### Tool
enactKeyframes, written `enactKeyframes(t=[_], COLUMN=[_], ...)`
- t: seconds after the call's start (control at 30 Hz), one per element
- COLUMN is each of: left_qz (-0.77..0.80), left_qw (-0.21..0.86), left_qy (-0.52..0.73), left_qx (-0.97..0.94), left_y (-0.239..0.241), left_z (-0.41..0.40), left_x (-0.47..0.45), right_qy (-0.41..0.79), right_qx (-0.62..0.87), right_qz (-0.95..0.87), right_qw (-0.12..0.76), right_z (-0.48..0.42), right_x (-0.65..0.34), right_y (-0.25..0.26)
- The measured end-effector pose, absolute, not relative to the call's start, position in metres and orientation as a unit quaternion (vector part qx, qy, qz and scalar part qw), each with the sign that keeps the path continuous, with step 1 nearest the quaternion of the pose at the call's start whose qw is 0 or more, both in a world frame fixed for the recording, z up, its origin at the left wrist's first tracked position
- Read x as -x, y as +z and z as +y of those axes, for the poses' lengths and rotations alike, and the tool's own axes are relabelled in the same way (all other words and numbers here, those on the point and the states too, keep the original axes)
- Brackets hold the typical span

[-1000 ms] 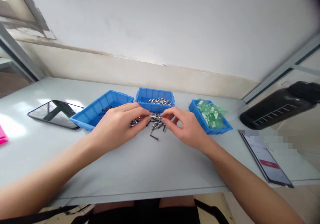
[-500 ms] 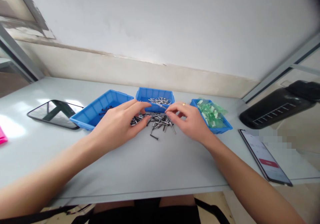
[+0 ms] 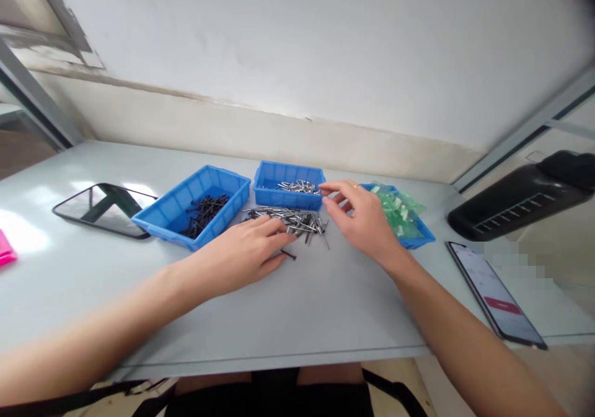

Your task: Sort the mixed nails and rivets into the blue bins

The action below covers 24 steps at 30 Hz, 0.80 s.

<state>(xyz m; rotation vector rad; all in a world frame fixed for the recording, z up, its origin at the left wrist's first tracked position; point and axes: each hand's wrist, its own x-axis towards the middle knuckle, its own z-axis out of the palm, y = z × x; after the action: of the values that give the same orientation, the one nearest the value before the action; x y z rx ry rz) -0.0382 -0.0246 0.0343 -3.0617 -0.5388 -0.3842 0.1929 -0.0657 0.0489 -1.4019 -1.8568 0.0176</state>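
My left hand [image 3: 253, 246] reaches low over the table at the left of a loose pile of silver pin-like rivets and black screws [image 3: 304, 222]. Its thumb and index finger are apart, close to a single black screw [image 3: 289, 254] lying in front of the pile. My right hand [image 3: 356, 215] hovers by the right end of the middle blue bin [image 3: 288, 200], fingers bent and slightly apart, with nothing visible between them. Silver rivets [image 3: 300, 186] lie in that bin. The left blue bin [image 3: 167, 228] holds black screws [image 3: 204, 215].
A third blue bin [image 3: 421, 241] with green plastic packets [image 3: 397, 209] stands at the right. Beyond it are a black bottle [image 3: 515, 197] and a phone [image 3: 497, 293]. A black-framed glass panel [image 3: 105, 209] lies at the left, and a pink item [image 3: 5, 248] sits at the edge.
My left hand has come down and nearer to the single black screw. My right hand has shifted right and up, and the thin silver rivet at its fingertips no longer shows there.
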Motion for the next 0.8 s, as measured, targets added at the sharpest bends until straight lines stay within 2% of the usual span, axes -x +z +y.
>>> enactKeyframes(t=[0.23,0.5,0.63,0.8], left_qz=[-0.178,-0.204,-0.229,-0.229], left_qw=[-0.005,-0.005,-0.028,-0.049], left_qy=[-0.092,-0.141,-0.182,-0.204], left_qx=[0.98,0.969,0.956,0.95], left_y=[0.024,0.031,0.038,0.042], left_z=[-0.02,-0.02,-0.021,-0.024], left_x=[0.036,0.035,0.035,0.036], right_qy=[0.03,0.025,0.013,-0.018], right_qx=[0.497,0.46,0.46,0.435], right_qz=[-0.823,-0.866,-0.868,-0.871], right_qw=[0.273,0.193,0.186,0.227], right_z=[-0.074,-0.077,-0.077,-0.078], right_x=[-0.176,-0.174,-0.174,-0.173], right_y=[0.033,0.037,0.038,0.039])
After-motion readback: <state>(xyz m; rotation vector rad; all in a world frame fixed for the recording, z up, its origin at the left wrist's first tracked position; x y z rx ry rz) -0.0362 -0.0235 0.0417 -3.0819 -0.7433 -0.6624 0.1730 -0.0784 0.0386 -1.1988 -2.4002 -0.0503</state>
